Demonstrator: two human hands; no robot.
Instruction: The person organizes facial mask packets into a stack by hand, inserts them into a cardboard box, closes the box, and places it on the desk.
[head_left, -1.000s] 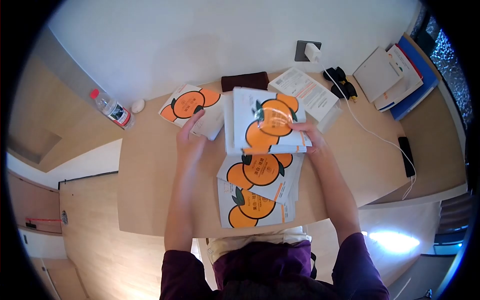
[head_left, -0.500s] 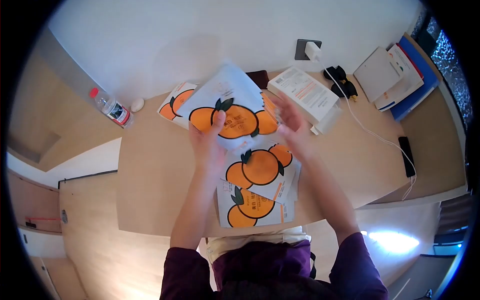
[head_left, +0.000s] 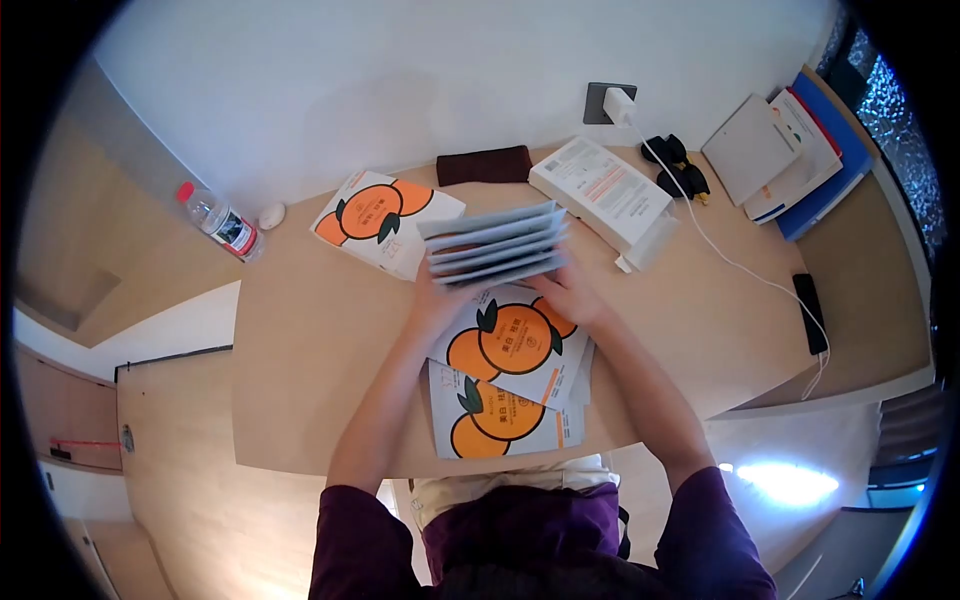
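We seem to be squaring packets — left grip and right grip closed on their sides, above the desk. Next calls for even pressure — their edges look fanned.

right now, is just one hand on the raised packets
No, the left hand and right hand both hold the raised packets.

Glare whitens the floor at right within dark, curved edges.
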